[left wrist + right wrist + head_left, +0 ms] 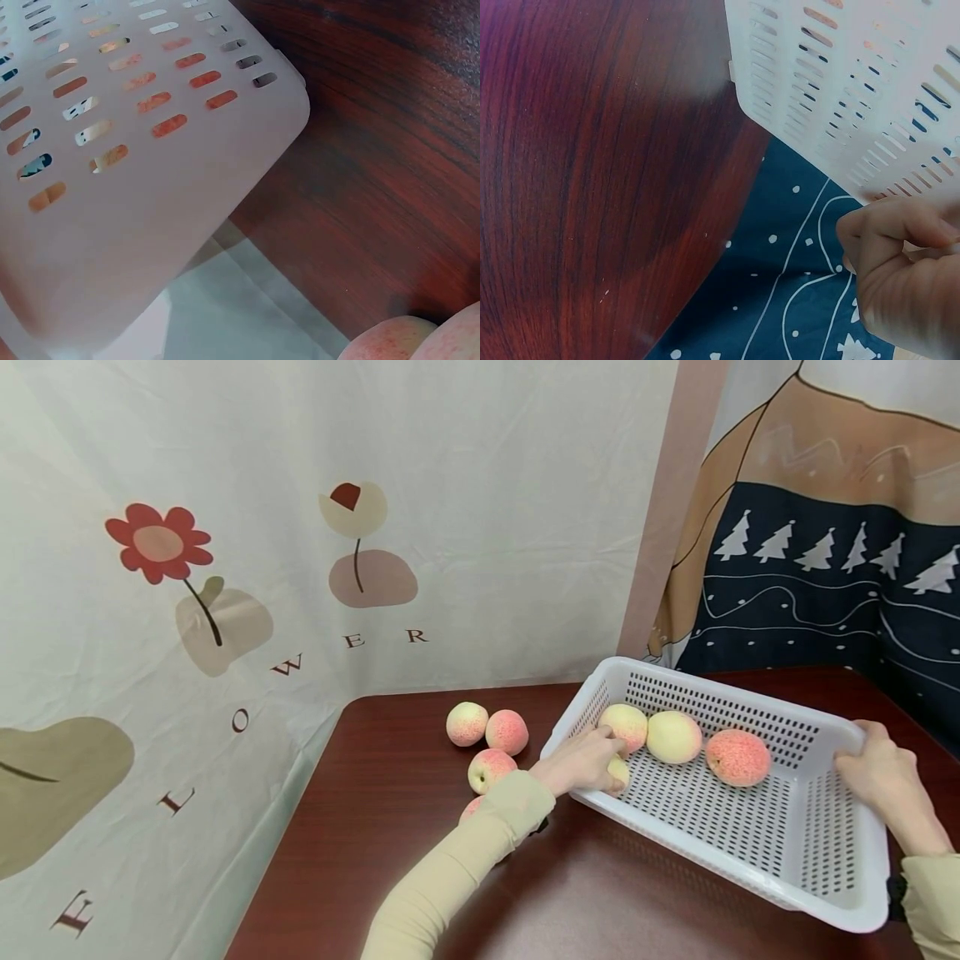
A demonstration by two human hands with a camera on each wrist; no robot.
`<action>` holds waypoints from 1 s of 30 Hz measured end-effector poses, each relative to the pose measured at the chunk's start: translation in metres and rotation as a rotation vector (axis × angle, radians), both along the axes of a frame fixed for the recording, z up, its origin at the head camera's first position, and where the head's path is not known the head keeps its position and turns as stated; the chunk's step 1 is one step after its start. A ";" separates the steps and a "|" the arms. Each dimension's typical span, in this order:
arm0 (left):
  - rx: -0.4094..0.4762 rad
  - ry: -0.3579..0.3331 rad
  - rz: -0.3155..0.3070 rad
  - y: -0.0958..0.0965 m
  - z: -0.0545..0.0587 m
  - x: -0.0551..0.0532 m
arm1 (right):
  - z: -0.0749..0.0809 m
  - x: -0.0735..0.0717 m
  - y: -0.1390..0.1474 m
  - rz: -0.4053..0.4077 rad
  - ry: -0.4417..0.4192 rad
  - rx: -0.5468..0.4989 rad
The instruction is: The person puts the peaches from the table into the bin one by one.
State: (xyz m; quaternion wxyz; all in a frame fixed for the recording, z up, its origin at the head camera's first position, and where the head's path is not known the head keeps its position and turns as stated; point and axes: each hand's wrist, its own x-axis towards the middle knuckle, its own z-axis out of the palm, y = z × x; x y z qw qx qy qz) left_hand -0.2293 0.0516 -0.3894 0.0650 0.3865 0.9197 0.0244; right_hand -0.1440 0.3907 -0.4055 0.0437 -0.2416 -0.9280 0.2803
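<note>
A white perforated plastic basket stands on the dark red wooden table, with several peaches inside. My left hand reaches over its left rim and holds a yellowish peach low inside that end, partly hidden by the fingers. Close beyond the fingertips lie a yellow-pink peach and a pale yellow peach; a redder peach sits farther right. My right hand grips the right rim of the basket, its fingers curled over the edge. In the left wrist view the left hand is out of sight.
Left of the basket, more peaches lie on the table: a pink-yellow peach, a pink peach, and another peach. A further peach is partly behind the left forearm. Printed curtains hang behind the table.
</note>
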 end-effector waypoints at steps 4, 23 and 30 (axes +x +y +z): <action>0.015 -0.004 -0.003 0.000 0.000 0.000 | -0.001 0.000 0.001 0.001 -0.001 -0.004; 0.241 0.244 -0.044 -0.032 0.019 0.016 | -0.001 0.000 0.002 0.006 0.009 0.000; 0.273 0.261 0.024 -0.061 0.028 0.023 | -0.001 0.001 0.001 0.012 0.010 0.000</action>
